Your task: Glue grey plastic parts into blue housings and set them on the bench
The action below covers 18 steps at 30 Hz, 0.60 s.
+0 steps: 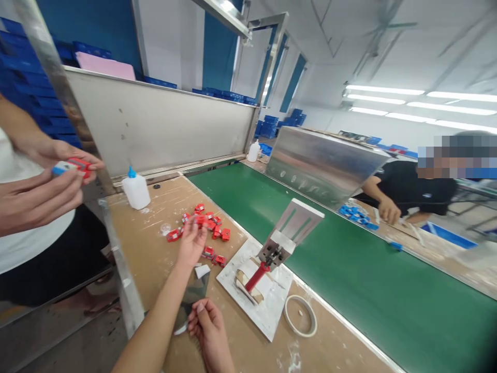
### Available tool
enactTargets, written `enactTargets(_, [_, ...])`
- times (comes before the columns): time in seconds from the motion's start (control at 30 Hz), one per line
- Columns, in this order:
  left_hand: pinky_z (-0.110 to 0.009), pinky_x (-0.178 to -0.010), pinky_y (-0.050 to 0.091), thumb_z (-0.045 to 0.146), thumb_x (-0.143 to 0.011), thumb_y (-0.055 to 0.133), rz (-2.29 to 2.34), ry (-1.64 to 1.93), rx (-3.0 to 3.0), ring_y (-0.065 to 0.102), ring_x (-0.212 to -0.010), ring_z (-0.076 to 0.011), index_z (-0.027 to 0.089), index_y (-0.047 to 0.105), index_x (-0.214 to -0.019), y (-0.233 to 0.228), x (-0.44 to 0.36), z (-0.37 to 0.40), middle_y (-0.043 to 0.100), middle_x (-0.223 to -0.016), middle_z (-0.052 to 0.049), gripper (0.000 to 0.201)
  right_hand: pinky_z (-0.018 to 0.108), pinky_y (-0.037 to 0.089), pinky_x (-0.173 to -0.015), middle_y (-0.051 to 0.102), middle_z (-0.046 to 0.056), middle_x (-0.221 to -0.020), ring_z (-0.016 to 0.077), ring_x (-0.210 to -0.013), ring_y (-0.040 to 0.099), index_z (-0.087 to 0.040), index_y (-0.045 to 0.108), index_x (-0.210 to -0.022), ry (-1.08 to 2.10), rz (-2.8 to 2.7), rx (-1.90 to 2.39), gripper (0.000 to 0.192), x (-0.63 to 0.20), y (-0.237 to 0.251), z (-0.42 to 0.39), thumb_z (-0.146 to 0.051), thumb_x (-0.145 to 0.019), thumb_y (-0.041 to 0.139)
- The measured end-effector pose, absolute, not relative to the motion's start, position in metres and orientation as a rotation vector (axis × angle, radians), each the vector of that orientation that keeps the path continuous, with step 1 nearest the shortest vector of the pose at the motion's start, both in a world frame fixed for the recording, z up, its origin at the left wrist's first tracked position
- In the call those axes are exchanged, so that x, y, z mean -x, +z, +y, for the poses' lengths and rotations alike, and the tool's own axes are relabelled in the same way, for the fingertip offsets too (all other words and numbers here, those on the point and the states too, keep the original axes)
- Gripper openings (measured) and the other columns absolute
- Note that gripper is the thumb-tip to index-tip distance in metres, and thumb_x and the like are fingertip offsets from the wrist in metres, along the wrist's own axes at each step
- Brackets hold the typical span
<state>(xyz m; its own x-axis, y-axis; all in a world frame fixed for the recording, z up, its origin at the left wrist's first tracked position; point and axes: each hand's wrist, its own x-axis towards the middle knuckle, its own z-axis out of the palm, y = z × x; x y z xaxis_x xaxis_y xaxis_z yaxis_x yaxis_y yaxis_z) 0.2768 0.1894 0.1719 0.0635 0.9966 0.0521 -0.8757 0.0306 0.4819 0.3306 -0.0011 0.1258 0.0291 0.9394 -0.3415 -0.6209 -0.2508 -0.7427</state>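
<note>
The left hand [192,241] pinches one red part [200,219] from the pile [212,228] on the counter [155,259], best lifted clear without scattering neighbours, while the right hand [207,324] holds a grey sheet [192,295] flat.
</note>
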Motion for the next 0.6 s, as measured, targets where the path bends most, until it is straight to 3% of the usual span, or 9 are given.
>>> enactTargets(0.13, [-0.018, -0.076, 0.061, 0.001, -0.097, 0.053, 0.235, 1.533, -0.28, 0.071, -0.087, -0.0099, 0.02, 0.071, -0.104, 0.176, -0.254, 0.201, 0.073, -0.116, -0.009, 0.028, 0.021, 0.035, -0.052, 0.064, -0.001, -0.063, 0.0077, -0.051, 0.054, -0.017, 0.064, -0.076, 1.56, -0.416, 0.964, 0.07, -0.328, 0.126, 0.002, -0.079, -0.051, 0.086])
enactTargets(0.3, [-0.017, -0.074, 0.06, 0.001, -0.096, 0.055, 0.184, 1.564, -0.277, 0.068, -0.086, -0.0089, 0.024, 0.074, -0.106, 0.178, -0.244, 0.203, 0.072, -0.122, -0.008, 0.031, 0.021, 0.034, -0.051, 0.065, -0.001, -0.063, 0.0072, -0.05, 0.055, -0.016, 0.064, -0.077, 1.553, -0.411, 0.966, 0.072, -0.327, 0.125, 0.003, -0.079, -0.05, 0.086])
enactTargets(0.47, [-0.016, -0.075, 0.06, -0.005, -0.096, 0.045, 0.26, 1.535, -0.218, 0.067, -0.087, -0.0096, 0.018, 0.073, -0.098, 0.183, -0.252, 0.199, 0.071, -0.104, -0.008, 0.036, 0.02, 0.034, -0.052, 0.065, -0.001, -0.064, 0.0069, -0.051, 0.056, -0.016, 0.064, -0.077, 1.575, -0.402, 0.956, 0.071, -0.329, 0.126, 0.002, -0.078, -0.05, 0.087])
enactTargets(0.6, [-0.017, -0.067, 0.06, 0.007, -0.103, 0.037, 0.31, 1.476, -0.099, 0.065, -0.08, -0.0109, 0.012, 0.068, -0.087, 0.187, -0.255, 0.198, 0.068, -0.094, -0.011, 0.035, 0.02, 0.036, -0.054, 0.066, -0.001, -0.065, 0.0069, -0.052, 0.056, -0.016, 0.064, -0.078, 1.58, -0.395, 0.942, 0.068, -0.33, 0.128, 0.0, -0.074, -0.053, 0.089])
